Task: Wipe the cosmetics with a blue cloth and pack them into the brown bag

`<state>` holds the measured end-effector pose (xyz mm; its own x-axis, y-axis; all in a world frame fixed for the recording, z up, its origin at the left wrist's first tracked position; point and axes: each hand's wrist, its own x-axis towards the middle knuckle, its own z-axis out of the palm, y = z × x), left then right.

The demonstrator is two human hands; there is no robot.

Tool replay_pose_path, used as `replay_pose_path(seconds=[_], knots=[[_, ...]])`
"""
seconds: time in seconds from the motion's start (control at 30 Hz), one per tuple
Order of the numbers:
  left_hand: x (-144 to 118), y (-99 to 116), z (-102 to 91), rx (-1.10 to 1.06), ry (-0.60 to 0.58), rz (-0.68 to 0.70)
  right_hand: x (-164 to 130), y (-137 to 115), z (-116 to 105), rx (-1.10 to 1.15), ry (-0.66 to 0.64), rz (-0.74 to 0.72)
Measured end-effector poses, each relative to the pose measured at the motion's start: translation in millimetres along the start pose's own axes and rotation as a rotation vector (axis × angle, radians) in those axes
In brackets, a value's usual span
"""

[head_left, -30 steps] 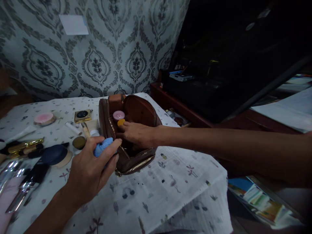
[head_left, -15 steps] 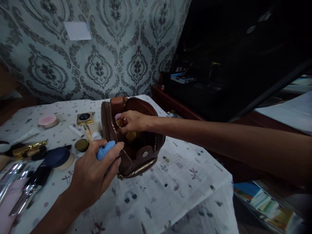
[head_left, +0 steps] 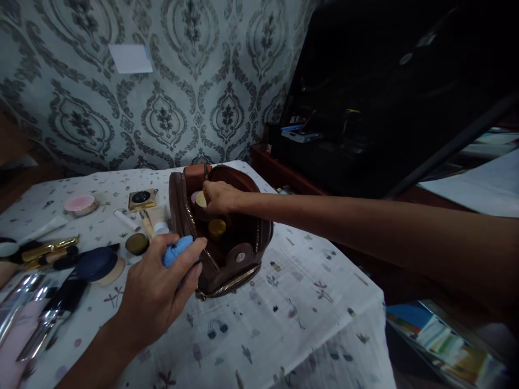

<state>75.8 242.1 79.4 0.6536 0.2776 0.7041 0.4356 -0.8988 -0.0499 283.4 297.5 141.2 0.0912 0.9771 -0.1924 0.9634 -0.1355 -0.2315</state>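
Note:
An open brown leather pouch (head_left: 239, 259) with a gold zip stands on the patterned tablecloth (head_left: 259, 319). My left hand (head_left: 156, 294) holds a fluffy blue puff (head_left: 175, 250) against the pouch's near left rim. My right hand (head_left: 219, 197) reaches inside the pouch at its far end, fingers closed around a small round yellow-lidded jar (head_left: 200, 199) beside a pink-lidded one that is mostly hidden. A second gold-lidded jar (head_left: 217, 227) sits lower in the pouch.
Cosmetics lie left of the pouch: a pink compact (head_left: 79, 204), a gold square compact (head_left: 141, 198), a dark round compact (head_left: 96, 263), gold tubes (head_left: 44, 249), silver brushes (head_left: 24, 313). A dark cabinet (head_left: 365, 108) stands right; the table edge drops at the right.
My right hand has moved from the pouch's near middle to its far end and closed on the yellow-lidded jar. A gold-lidded jar now shows in the pouch. My left hand stayed put.

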Motion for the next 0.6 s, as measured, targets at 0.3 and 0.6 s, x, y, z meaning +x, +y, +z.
replay_pose_path(seconds=[0.3,0.6], knots=[[0,1,1.6,-0.016,-0.004,-0.016,23,-19,1,0.263,0.19,0.205],[-1,1,1.6,-0.01,0.003,-0.023,36,-13,11,0.351,0.239,0.201]])
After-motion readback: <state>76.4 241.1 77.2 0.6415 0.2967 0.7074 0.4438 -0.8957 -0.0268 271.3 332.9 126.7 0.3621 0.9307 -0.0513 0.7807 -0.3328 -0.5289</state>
